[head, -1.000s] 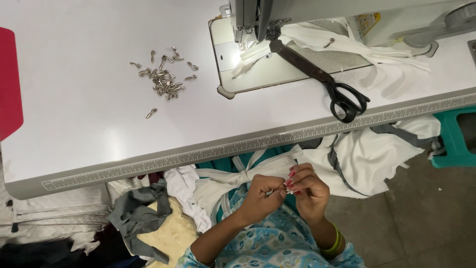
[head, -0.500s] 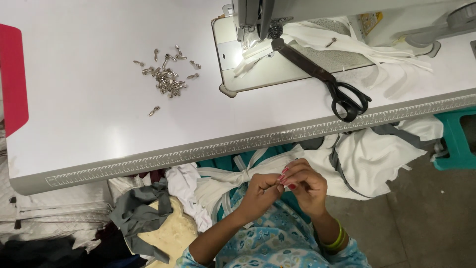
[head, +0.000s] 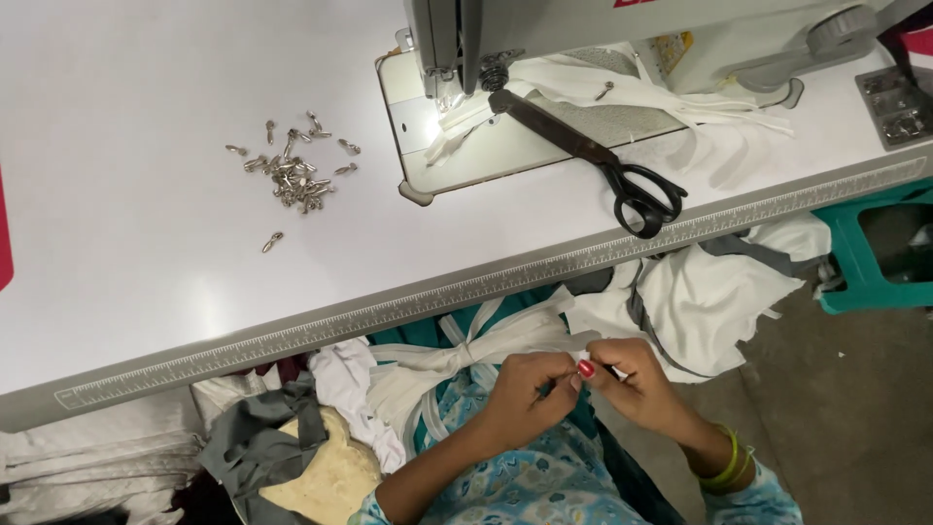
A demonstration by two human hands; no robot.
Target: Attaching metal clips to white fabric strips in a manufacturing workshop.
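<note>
Both hands, left hand and right hand, pinch closed on a white zipper tape; it looks soft, light, best gripped near its end

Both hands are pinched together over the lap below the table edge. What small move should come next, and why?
Probably keep the pinch and ease the small piece along the white strip. The left hand and right hand meet fingertip to fingertip at something too small to make out; the pile of metal sliders and black scissors lie untouched on the table.
</note>
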